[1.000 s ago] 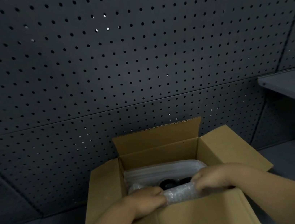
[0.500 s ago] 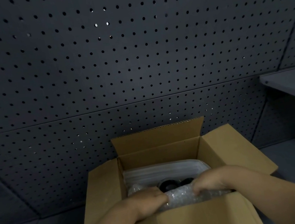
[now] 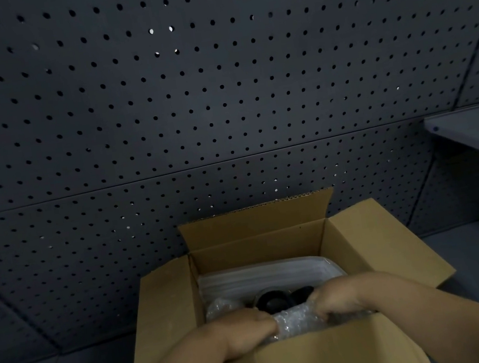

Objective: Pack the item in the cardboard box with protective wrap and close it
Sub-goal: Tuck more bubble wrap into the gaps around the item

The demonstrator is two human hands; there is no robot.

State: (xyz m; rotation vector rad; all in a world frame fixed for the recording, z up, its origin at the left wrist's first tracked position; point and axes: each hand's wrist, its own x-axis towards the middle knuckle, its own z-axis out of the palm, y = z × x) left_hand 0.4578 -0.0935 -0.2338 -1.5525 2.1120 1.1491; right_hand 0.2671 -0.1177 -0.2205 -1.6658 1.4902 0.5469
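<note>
An open cardboard box stands on the grey surface with all its flaps up or out. Inside lies a black round item against white foam sheeting. A wad of bubble wrap sits at the near side of the opening. My left hand grips its left end and my right hand grips its right end, both with curled fingers just inside the near wall. The lower part of the item is hidden by wrap and hands.
A dark perforated panel rises right behind the box. A grey shelf juts out at the right. The near flap of the box stands between me and the opening.
Both hands have sunk slightly lower into the box with the bubble wrap. The box itself has stayed put.
</note>
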